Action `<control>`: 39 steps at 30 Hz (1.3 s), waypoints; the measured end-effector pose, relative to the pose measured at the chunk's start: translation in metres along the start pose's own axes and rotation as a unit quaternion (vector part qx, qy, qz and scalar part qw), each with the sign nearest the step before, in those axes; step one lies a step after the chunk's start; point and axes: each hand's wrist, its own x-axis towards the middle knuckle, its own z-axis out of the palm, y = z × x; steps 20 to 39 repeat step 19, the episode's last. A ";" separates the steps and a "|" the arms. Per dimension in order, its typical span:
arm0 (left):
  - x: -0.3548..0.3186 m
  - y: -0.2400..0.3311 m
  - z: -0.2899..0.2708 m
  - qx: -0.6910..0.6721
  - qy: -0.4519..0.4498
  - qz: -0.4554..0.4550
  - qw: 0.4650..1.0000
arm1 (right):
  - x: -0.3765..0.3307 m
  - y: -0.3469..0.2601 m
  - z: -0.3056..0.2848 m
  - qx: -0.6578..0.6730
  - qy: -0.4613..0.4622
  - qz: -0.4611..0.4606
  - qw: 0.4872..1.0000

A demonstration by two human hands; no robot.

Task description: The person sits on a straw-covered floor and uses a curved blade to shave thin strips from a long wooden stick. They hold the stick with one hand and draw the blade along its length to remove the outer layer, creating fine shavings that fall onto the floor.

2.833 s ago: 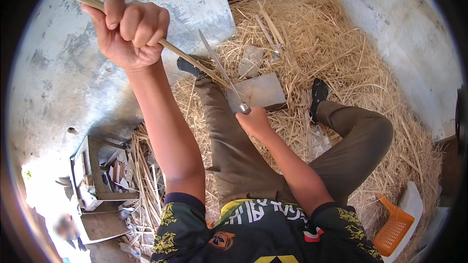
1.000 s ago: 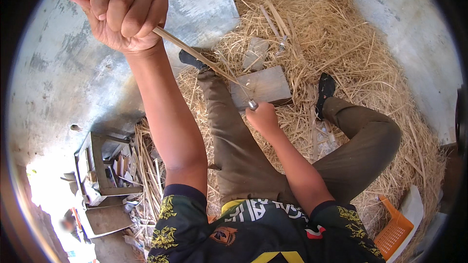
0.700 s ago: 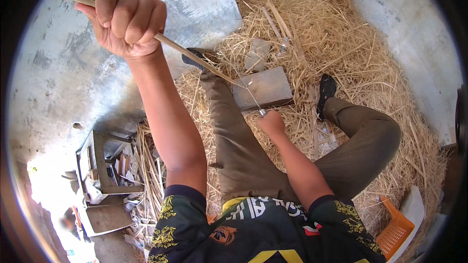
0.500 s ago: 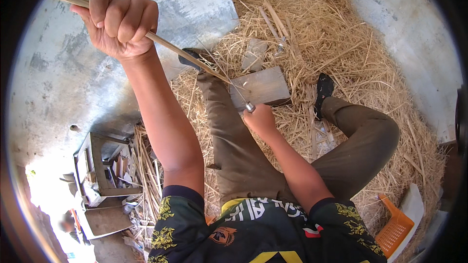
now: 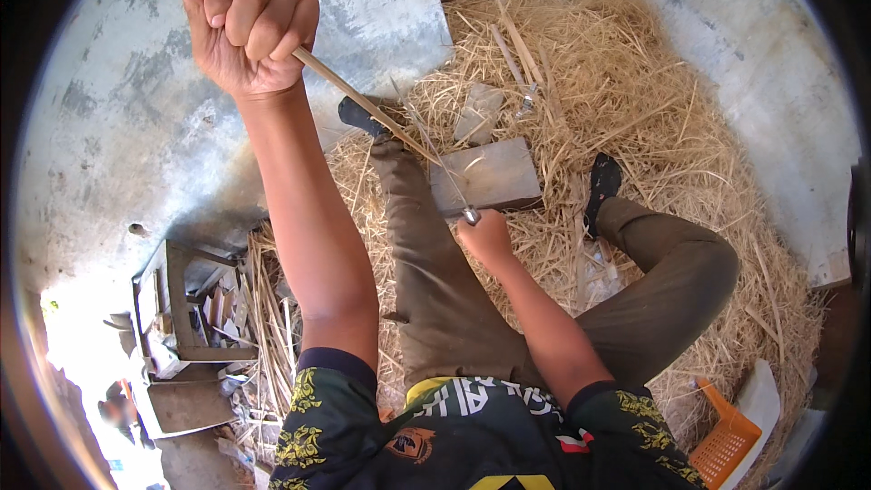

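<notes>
My left hand (image 5: pixel 257 27) is raised at the upper left, fingers wrapped around a thin bamboo strip (image 5: pixel 349 91). The strip slants down to the right, its lower tip beside the left edge of a wooden block (image 5: pixel 490 171) between my legs. In my closed right hand (image 5: pixel 485 238), near the block's front edge, is a knife with a long narrow blade (image 5: pixel 434 139) and a metal collar (image 5: pixel 471 216). Its blade points up and left, crossing close to the strip's lower end; I cannot tell whether they touch. The knife's handle is hidden in my fist.
Pale shavings (image 5: pixel 626 63) cover the floor around my legs. A flat piece (image 5: pixel 478 113) lies beyond the block. At the left are a wooden frame (image 5: pixel 181 308) and loose strips (image 5: pixel 270 308); an orange plastic basket (image 5: pixel 726 445) is at the lower right. Walls enclose the far side.
My left hand has moved a little up and right, carrying the bamboo strip with it. The knife stays in my right hand close to the block. The whole view has shifted slightly.
</notes>
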 end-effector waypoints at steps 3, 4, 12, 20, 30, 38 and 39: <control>-0.001 0.003 -0.002 0.004 0.003 0.004 1.000 | -0.002 0.038 0.010 -0.043 0.027 0.061 0.997; 0.001 0.001 -0.005 0.002 0.004 0.008 1.000 | 0.002 0.071 0.013 -0.028 0.003 0.127 0.991; -0.013 0.017 -0.007 0.010 0.027 0.035 0.999 | 0.014 0.092 0.014 -0.033 -0.025 0.113 0.993; -0.024 0.026 -0.005 0.018 0.035 0.046 0.998 | 0.007 0.036 0.006 -0.007 0.014 0.000 1.000; -0.024 0.026 -0.005 0.018 0.035 0.046 0.998 | 0.007 0.036 0.006 -0.007 0.014 0.000 1.000; -0.024 0.026 -0.005 0.018 0.035 0.046 0.998 | 0.007 0.036 0.006 -0.007 0.014 0.000 1.000; -0.024 0.026 -0.005 0.018 0.035 0.046 0.998 | 0.007 0.036 0.006 -0.007 0.014 0.000 1.000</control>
